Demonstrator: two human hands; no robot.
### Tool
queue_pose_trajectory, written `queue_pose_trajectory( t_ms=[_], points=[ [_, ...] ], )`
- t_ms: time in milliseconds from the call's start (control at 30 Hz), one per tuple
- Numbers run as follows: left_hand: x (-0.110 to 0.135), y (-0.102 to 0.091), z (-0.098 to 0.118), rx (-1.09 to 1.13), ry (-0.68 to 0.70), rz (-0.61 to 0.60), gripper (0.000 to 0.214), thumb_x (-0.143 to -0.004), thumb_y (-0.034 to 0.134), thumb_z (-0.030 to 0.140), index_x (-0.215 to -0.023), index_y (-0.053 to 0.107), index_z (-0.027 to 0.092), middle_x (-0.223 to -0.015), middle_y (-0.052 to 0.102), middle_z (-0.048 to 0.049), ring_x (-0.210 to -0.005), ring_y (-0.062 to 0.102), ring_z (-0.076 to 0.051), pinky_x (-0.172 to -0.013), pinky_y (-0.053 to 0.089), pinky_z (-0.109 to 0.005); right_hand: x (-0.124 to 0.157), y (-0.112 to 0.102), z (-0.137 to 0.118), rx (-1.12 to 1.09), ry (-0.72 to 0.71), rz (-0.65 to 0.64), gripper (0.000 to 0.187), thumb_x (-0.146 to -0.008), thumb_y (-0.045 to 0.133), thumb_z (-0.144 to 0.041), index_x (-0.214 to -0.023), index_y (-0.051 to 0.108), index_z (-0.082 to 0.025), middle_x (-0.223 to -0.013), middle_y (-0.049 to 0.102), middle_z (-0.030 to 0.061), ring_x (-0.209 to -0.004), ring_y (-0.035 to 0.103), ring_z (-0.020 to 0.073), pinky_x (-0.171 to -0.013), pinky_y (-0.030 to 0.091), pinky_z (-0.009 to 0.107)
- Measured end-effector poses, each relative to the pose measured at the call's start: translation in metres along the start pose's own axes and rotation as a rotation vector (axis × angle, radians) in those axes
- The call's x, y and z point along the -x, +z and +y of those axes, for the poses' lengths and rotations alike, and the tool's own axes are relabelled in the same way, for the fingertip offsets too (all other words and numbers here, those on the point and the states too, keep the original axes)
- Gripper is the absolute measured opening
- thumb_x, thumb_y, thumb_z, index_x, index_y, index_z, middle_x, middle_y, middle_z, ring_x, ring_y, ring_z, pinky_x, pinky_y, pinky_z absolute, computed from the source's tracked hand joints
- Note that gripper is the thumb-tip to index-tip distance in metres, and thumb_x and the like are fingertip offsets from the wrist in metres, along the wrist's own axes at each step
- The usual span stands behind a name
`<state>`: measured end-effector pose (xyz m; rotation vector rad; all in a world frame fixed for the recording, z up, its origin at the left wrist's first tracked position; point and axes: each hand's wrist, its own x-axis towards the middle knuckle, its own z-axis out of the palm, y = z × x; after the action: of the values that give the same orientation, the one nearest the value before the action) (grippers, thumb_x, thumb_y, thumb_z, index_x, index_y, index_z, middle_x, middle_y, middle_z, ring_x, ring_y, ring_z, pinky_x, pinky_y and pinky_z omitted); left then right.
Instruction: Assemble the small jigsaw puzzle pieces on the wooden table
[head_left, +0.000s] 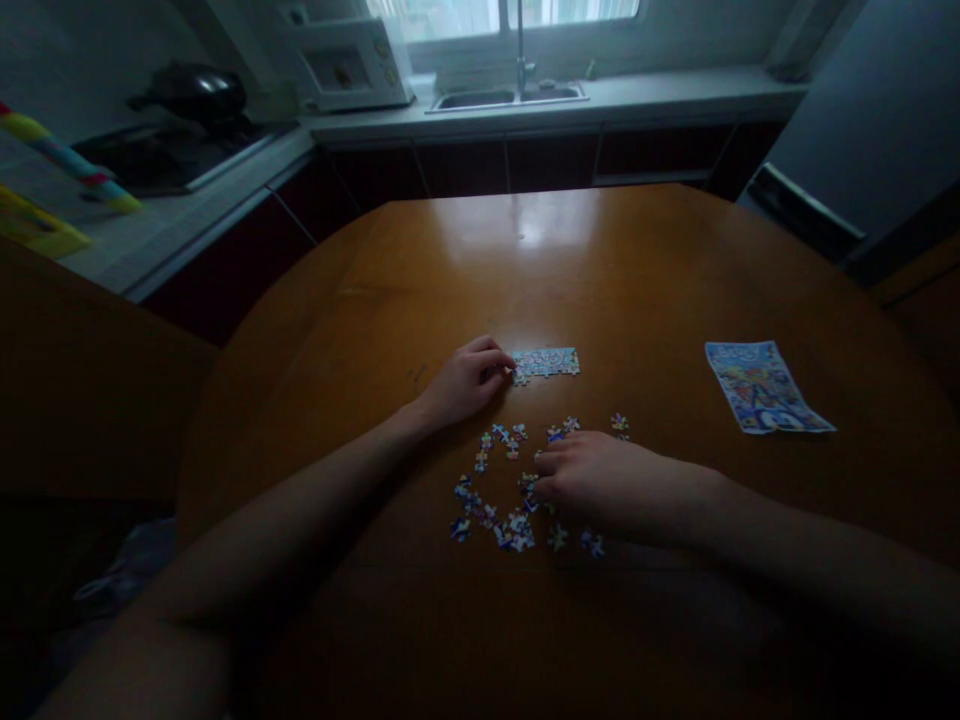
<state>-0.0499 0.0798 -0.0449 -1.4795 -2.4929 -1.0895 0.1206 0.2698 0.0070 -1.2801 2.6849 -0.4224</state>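
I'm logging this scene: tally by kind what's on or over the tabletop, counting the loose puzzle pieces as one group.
Hands: 2, left hand and right hand
Joined puzzle section: 1
Loose-piece group: 1
Printed sheet: 1
Total: 5

Clock read from view centre. Right hand (592, 470), 4 o'clock: covers some loose pieces (517, 532); fingertip grip unclear. Loose pieces, 5 o'clock: prints too small to identify. Left hand (469, 378), centre: whether a piece is pinched, too small to tell. Puzzle (546, 361), near 3 o'clock: picture indistinct. Sheet (769, 388), far 3 o'clock: lettering illegible. Left arm (300, 510), 8 o'clock: cut by lower edge. Right arm (810, 530), 4 o'clock: cut by right edge. Window (450, 15), 12 o'clock: top cropped. Yellow item (41, 225), 9 o'clock: cropped, unidentified.
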Motion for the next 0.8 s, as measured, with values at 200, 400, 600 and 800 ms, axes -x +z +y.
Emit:
queue_pose_trajectory(
  t_ms=[200, 400, 600, 800],
  points=[
    [-0.0002, -0.0006, 0.0001, -0.009, -0.001, 0.0, 0.021, -0.087, 0.055, 0.01, -0.093, 0.074, 0.017, -0.091, 0.064, -0.0054, -0.082, 0.061, -0.015, -0.077, 0.051, -0.028, -0.0015, 0.0069, -0.0006, 0.031, 0.023, -0.022, 0.011, -0.085, 0.07, -0.005, -0.087, 0.072, -0.016, -0.082, 0.072, 0.0054, -0.073, 0.066, 0.0183, -0.067, 0.047, 0.032],
    [-0.0006, -0.0005, 0.0008, -0.008, -0.004, 0.002, 0.021, -0.086, 0.054, 0.011, -0.092, 0.074, 0.016, -0.091, 0.065, -0.0058, -0.082, 0.062, -0.015, -0.077, 0.052, -0.029, -0.0006, 0.0049, 0.0001, 0.049, 0.006, -0.056, 0.008, -0.09, 0.065, -0.007, -0.094, 0.069, -0.014, -0.096, 0.071, 0.0071, -0.083, 0.067, 0.0191, -0.072, 0.05, 0.033],
    [-0.0006, -0.0005, 0.0002, -0.012, 0.012, 0.002, 0.022, -0.086, 0.054, 0.01, -0.093, 0.074, 0.016, -0.091, 0.065, -0.0059, -0.083, 0.062, -0.015, -0.077, 0.052, -0.029, 0.0003, 0.0052, -0.0023, 0.072, 0.015, -0.033, 0.01, -0.092, 0.063, -0.007, -0.097, 0.068, -0.013, -0.101, 0.07, 0.0079, -0.089, 0.065, 0.0209, -0.075, 0.05, 0.034],
    [0.0, 0.0007, -0.0013, -0.009, 0.023, 0.01, 0.021, -0.088, 0.055, 0.011, -0.093, 0.074, 0.016, -0.091, 0.065, -0.0061, -0.083, 0.062, -0.015, -0.076, 0.052, -0.029, 0.0004, 0.007, -0.002, 0.072, 0.004, 0.004, 0.01, -0.091, 0.064, -0.007, -0.096, 0.068, -0.015, -0.097, 0.069, 0.0075, -0.087, 0.062, 0.0195, -0.077, 0.048, 0.033]
  ],
)
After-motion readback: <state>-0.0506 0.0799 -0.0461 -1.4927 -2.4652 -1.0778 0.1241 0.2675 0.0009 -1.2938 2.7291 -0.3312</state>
